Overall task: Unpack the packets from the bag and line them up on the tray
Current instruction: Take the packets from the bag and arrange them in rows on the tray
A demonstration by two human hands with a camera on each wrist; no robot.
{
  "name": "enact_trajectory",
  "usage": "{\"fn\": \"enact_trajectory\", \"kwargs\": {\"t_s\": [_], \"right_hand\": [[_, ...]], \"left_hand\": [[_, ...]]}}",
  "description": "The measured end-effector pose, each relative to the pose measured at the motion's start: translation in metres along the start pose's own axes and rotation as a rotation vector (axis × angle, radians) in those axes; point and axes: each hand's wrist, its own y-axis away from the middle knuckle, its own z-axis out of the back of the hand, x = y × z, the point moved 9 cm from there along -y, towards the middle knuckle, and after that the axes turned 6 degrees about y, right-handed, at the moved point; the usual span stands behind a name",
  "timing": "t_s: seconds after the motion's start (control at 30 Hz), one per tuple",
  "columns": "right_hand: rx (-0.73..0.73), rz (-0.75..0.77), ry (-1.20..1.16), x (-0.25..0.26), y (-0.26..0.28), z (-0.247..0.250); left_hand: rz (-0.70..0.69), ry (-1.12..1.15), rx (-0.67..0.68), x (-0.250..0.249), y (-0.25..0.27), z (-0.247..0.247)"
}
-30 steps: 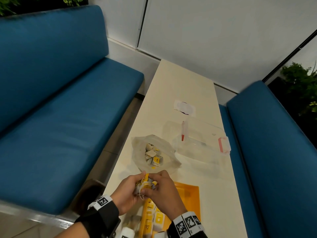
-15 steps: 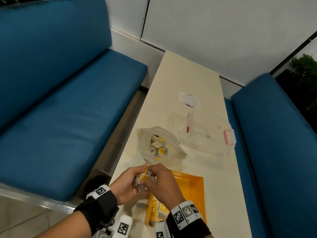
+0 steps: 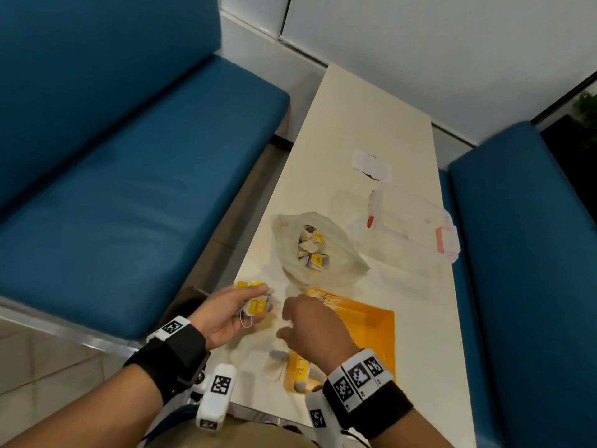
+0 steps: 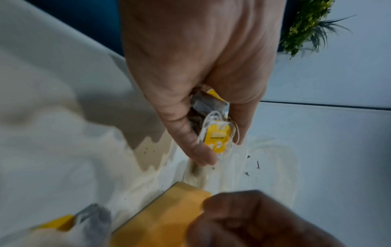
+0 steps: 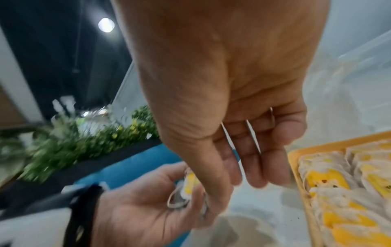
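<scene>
- The left hand (image 3: 226, 313) is in the lower middle of the head view, palm up, and its grip is curled around a small bunch of packets (image 3: 255, 302) with yellow tags and thin white strings.
- In the left wrist view the thumb and the fingers (image 4: 198, 150) pinch these packets (image 4: 215, 133) between them; one yellow tag faces the camera.
- The right hand (image 3: 315, 331) is just beside the left hand, over the near left corner of the orange tray (image 3: 371, 321). Its grip is loose: in the right wrist view the fingers (image 5: 253, 158) hang only a little bent and hold nothing.
- The bag (image 3: 315, 250) lies open on the cream tabletop (image 3: 371, 118), in the middle of the head view, above the tray. More packets are visible inside it.
- In the right wrist view, at the right edge of the frame, packets already lie in rows inside the tray (image 5: 296, 155).
- A few packets also lie on the tabletop just left of the tray, at the lower middle of the head view.
- A clear plastic box (image 3: 407, 231) with pink clips stands on the right of the bag.
</scene>
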Motion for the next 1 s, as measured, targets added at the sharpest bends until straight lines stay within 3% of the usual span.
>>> {"fn": "enact_trajectory", "kwargs": {"t_s": [0.1, 0.2, 0.57, 0.67, 0.77, 0.87, 1.0], "right_hand": [[0.139, 0.169, 0.322, 0.027, 0.0, -0.02], [0.199, 0.229, 0.47, 0.045, -0.003, -0.035], [0.327, 0.242, 0.48, 0.053, -0.008, -0.064], [0.281, 0.227, 0.321, 0.044, -0.014, -0.037], [0.214, 0.134, -0.077, 0.012, -0.017, 0.004], [0.167, 0.046, -0.471, -0.024, -0.011, 0.029], [0.092, -0.024, -0.725, -0.044, -0.002, 0.029]], "left_hand": [[-0.037, -0.021, -0.028, -0.009, 0.003, 0.007], [-0.045, -0.01, -0.043, -0.012, 0.004, 0.011], [-0.03, 0.0, -0.045, -0.005, 0.008, 0.019], [-0.024, 0.015, -0.033, -0.005, 0.009, 0.021], [-0.005, -0.013, 0.022, -0.005, 0.012, 0.015], [0.048, -0.057, 0.133, 0.002, 0.015, -0.004], [0.109, -0.078, 0.297, 0.015, 0.019, -0.036]]}}
